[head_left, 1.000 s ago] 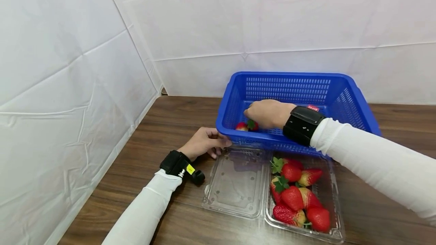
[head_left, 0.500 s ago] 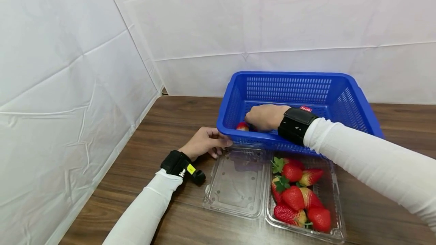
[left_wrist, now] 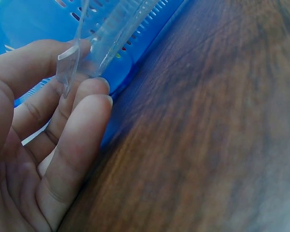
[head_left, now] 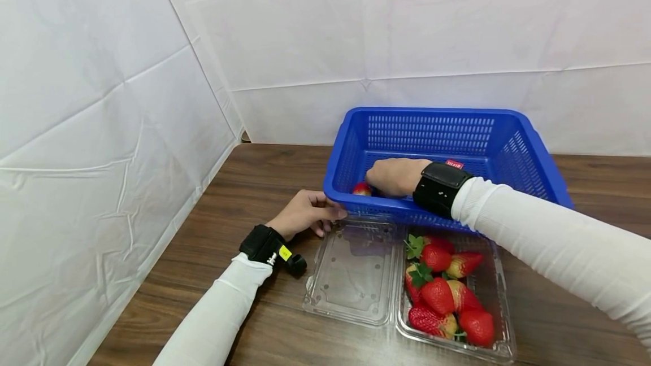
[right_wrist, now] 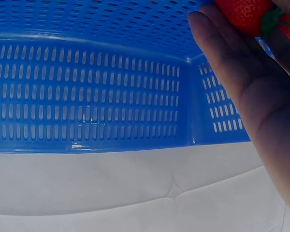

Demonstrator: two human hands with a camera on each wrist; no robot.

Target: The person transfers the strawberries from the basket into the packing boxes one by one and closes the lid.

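Observation:
My right hand (head_left: 394, 177) reaches down into the near left part of the blue basket (head_left: 540, 146). In the right wrist view its fingers and thumb are around a red strawberry (right_wrist: 244, 14) with a green leafy cap. Another strawberry (head_left: 361, 189) lies just left of that hand in the basket. My left hand (head_left: 307, 212) pinches the corner tab (left_wrist: 67, 67) of the clear plastic clamshell's lid (head_left: 351, 278), which lies spread out on the table. Several strawberries (head_left: 438, 295) fill much of the clamshell's tray (head_left: 500, 298), with leaves showing on some.
The basket stands at the back of the brown wooden table (head_left: 203, 219), its near rim over the far edge of the clamshell. White sheeting (head_left: 285, 44) hangs behind and to the left. A red label (head_left: 454, 164) shows inside the basket.
My right hand has lowered further into the basket and covers the strawberry whose leaves showed there before. The left hand has stayed at the lid corner.

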